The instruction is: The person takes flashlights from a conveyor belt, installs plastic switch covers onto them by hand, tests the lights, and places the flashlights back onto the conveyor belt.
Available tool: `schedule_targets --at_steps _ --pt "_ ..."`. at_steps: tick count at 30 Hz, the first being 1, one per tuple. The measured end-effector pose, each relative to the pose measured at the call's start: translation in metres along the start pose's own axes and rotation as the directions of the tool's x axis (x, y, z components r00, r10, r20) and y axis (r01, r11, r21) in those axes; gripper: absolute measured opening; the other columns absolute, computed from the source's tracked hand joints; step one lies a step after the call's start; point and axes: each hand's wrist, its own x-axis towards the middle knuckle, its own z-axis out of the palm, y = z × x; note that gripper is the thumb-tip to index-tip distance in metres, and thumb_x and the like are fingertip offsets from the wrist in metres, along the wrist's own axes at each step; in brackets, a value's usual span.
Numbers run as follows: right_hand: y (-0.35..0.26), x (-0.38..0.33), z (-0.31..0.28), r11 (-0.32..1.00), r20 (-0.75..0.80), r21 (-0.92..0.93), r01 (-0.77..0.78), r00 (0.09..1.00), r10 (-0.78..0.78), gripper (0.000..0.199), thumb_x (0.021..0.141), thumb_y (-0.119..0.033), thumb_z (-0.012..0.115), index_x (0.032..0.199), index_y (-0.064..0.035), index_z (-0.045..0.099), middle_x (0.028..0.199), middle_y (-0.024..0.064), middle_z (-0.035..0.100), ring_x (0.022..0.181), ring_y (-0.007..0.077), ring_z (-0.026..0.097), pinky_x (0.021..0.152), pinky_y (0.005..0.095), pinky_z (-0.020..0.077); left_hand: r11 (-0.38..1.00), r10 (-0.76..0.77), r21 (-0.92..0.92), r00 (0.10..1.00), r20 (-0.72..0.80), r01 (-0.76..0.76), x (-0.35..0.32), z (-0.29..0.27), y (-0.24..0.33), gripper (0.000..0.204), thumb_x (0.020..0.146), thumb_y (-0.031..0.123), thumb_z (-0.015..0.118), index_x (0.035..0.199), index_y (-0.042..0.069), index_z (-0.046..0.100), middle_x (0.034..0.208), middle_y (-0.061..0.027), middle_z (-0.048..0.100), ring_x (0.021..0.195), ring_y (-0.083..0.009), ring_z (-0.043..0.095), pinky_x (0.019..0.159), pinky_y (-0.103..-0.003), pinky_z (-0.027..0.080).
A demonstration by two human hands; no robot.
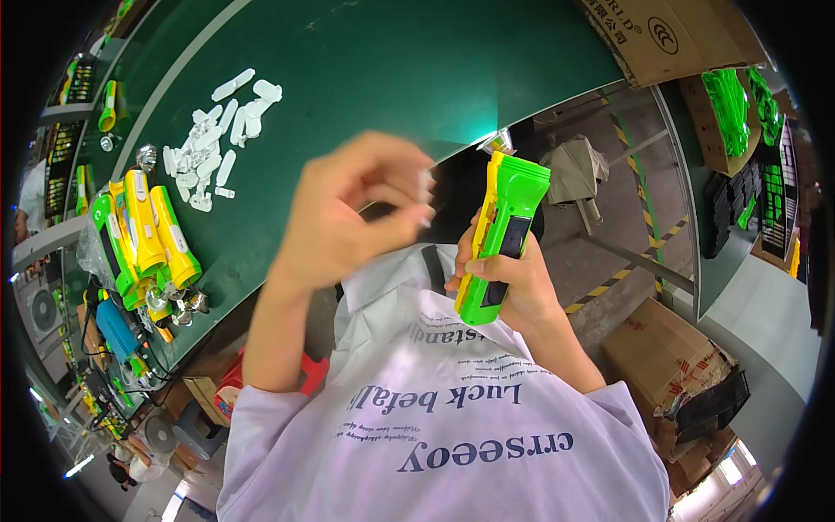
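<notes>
My right hand [526, 277] is wrapped round a green and yellow flashlight [506, 222], held with its wide head up and a dark panel on its side. A silvery reflector cup [497, 142] shows at the flashlight's head. To the left, my left hand [348, 213] is raised over the table edge, slightly blurred, thumb and fingers pinched on a small white piece [425, 185]. That piece is mostly covered by the fingertips. Beyond my left hand, a loose pile of white plastic parts [209, 148] lies on the green table [365, 70].
Several green and yellow flashlights [143, 230] stand bunched at the table's left side, beside silvery reflectors [178, 304] and a blue tool [122, 331]. A cardboard box [678, 39] sits at the far right. Green parts [726, 111] fill another box. An open carton [661, 357] stands lower right.
</notes>
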Motion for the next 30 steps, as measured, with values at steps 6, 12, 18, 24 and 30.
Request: schedule_targets --at_steps 6,12,18,24,30 --pt "0.002 -0.001 0.005 1.0 0.021 -0.028 -0.007 1.0 0.008 0.04 0.073 0.005 0.066 0.111 0.0012 0.054 0.088 0.0076 0.062 0.076 0.0194 0.065 0.072 0.039 0.0587 0.97 -0.136 -0.2 0.991 0.021 0.137 -0.011 0.037 -0.017 0.034 0.079 -0.012 0.066 0.111 -0.005 0.057 0.104 -0.0152 0.067 0.094 -0.0192 0.07 0.084 -0.031 0.058" --pt "0.004 -0.002 0.004 0.998 -0.028 -0.059 0.006 1.0 -0.008 0.042 0.074 0.006 0.066 0.113 -0.0008 0.053 0.092 0.0071 0.061 0.079 0.0176 0.064 0.073 0.0374 0.0592 0.963 -0.167 -0.22 0.985 -0.04 0.155 -0.016 0.048 -0.019 0.033 0.081 -0.012 0.065 0.112 -0.006 0.056 0.103 -0.0159 0.067 0.092 -0.0196 0.07 0.081 -0.03 0.059" --pt "0.008 0.0 0.002 0.99 -0.048 -0.125 0.063 0.996 -0.07 0.046 0.074 0.01 0.064 0.116 -0.0019 0.05 0.097 0.0071 0.06 0.084 0.0173 0.065 0.072 0.0345 0.0589 0.972 -0.228 -0.08 0.965 -0.127 0.219 -0.014 0.064 -0.01 0.031 0.084 -0.009 0.064 0.114 -0.007 0.06 0.102 -0.0162 0.069 0.095 -0.019 0.07 0.08 -0.029 0.059" --pt "0.01 0.001 0.002 0.985 -0.06 -0.149 0.089 0.993 -0.099 0.046 0.073 0.012 0.063 0.114 -0.0018 0.049 0.096 0.0073 0.061 0.081 0.0172 0.066 0.07 0.0327 0.0578 0.962 -0.216 0.099 0.931 -0.294 0.254 -0.019 0.078 -0.002 0.032 0.084 -0.005 0.064 0.116 -0.006 0.066 0.084 -0.0105 0.074 0.083 -0.0158 0.073 0.074 -0.025 0.057" --pt "0.013 0.002 0.001 0.982 -0.012 -0.176 0.067 0.997 -0.07 0.041 0.07 0.013 0.06 0.107 -0.0008 0.053 0.089 0.0057 0.061 0.076 0.0151 0.065 0.067 0.0315 0.0566 0.92 -0.144 0.328 0.963 -0.23 0.216 -0.022 0.071 -0.007 0.017 0.08 -0.002 0.067 0.096 -0.006 0.072 0.082 -0.012 0.073 0.071 -0.0142 0.071 0.066 -0.026 0.054"
